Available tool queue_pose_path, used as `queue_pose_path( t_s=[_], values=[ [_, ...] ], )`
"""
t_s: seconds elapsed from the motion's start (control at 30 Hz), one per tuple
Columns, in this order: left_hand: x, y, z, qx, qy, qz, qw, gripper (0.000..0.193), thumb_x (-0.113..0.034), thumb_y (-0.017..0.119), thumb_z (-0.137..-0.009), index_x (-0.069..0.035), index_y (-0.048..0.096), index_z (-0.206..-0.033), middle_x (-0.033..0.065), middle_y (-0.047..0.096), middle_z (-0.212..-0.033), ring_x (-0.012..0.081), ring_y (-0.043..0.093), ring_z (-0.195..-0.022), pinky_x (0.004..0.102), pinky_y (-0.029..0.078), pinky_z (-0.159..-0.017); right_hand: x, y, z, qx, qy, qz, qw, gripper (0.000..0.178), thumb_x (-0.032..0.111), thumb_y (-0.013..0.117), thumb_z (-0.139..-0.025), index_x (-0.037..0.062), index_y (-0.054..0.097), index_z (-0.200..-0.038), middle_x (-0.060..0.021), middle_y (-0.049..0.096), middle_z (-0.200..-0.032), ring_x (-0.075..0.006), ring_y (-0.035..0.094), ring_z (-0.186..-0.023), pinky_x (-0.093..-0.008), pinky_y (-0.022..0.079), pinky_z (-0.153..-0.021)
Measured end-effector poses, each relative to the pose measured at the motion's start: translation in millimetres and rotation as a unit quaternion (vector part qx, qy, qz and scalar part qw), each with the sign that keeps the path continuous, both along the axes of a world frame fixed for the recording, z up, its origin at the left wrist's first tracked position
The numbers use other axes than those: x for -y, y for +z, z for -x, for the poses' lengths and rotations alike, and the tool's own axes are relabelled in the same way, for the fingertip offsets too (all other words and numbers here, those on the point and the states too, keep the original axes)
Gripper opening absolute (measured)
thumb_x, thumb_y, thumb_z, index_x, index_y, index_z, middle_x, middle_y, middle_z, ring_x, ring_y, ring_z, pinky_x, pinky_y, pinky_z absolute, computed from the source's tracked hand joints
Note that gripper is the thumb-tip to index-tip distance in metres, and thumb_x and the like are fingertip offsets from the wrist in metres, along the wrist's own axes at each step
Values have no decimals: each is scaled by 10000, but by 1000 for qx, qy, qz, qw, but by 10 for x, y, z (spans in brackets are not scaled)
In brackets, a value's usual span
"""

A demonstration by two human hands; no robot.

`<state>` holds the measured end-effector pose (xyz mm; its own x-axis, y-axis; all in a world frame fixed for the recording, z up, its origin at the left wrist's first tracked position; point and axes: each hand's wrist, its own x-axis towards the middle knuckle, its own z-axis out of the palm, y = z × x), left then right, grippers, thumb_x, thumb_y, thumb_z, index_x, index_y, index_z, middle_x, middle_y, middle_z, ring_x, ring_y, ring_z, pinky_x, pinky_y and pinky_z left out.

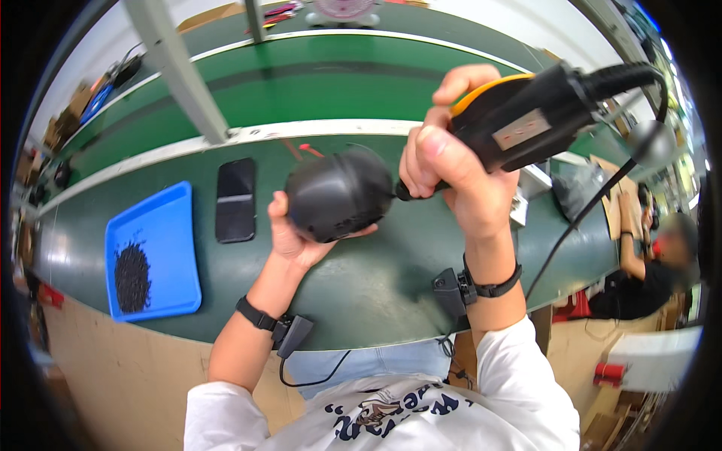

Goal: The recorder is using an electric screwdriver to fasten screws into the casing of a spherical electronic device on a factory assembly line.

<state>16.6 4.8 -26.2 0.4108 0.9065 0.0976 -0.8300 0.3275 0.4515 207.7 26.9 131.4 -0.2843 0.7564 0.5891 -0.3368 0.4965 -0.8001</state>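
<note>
Head view: saw left hand [297, 244] turned palm-up, cupped under a rounded black housing [338, 194], over the green table [361, 301]. Checked arm pose too?

Yes. Saw left forearm slanted up and rightward from the lower edge, thumb raised against the housing's left side, fingertips showing at its lower right.

Logged grip state?

Logged left as curled round the housing, supporting from below. Logged right hand [466, 161] as wrapped round the front of a black-and-yellow power tool [519, 124], thumb laid along the near side, one finger reaching over the yellow part.

And right arm?

Noted forearm nearly upright, hand raised, tool body angled up and right.

Confirmed tip contact?

Couldn't tell, too blurred. Saw narrow end pointed at the housing's right side, just beside it.

Checked surroundings?

Spotted blue tray [192, 263] at left with small black pieces [132, 278], dark phone [235, 201] between tray and housing. Traced cable [602, 194] from tool's rear, looping down at right.
</note>
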Motion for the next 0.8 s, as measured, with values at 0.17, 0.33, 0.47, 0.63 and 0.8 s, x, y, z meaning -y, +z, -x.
queue_pose_path(
  t_s=[0.17, 0.33, 0.47, 0.63, 0.8],
  values=[
    [39, 10, -31, -59, 74, 64, 993, 1060, -738, 715, -698, -200, 325, -1524, 166, 348, -1546, 427, 349, -1415, 741, 283, -1096, 179, 274, -656, -11, -162, -43, 986, 280, 85, 548, -934, 6, 454, -1186, -45, 470, -655, -168, 515, -549, -353, 498, -551],
    [9, 24, -124, -49, 101, 100, 989, 1035, -690, 757, -698, -200, 350, -1514, 151, 365, -1539, 403, 361, -1414, 716, 289, -1113, 47, -190, -1421, 8, -347, -17, 938, 193, 18, 669, -887, -2, 544, -1033, -51, 562, -662, -167, 600, -578, -362, 571, -632],
    [20, -15, -124, -46, 96, 98, 990, 1020, -681, 764, -698, -200, 367, -1505, 146, 375, -1533, 400, 372, -1407, 714, 297, -1110, 9, -448, -1618, -3, -363, 23, 931, 159, 23, 639, -908, 26, 538, -1031, -55, 519, -637, -162, 553, -540, -355, 525, -540],
    [36, -23, -101, -43, 83, 67, 993, 1035, -685, 767, -692, -197, 361, -1509, 147, 370, -1536, 404, 366, -1409, 713, 294, -1112, -27, -489, -1641, -34, -315, 27, 948, 155, 24, 642, -907, 28, 531, -1015, -53, 503, -614, -147, 509, -494, -318, 441, -470],
    [40, -22, -104, -51, 87, 80, 992, 1017, -692, 731, -734, -155, 340, -1504, 157, 374, -1518, 420, 375, -1398, 704, 332, -1104, -23, -374, -1546, -22, -333, 7, 943, 177, 39, 696, -880, 15, 547, -972, -47, 547, -589, -130, 532, -469, -281, 423, -455]
  ],
)
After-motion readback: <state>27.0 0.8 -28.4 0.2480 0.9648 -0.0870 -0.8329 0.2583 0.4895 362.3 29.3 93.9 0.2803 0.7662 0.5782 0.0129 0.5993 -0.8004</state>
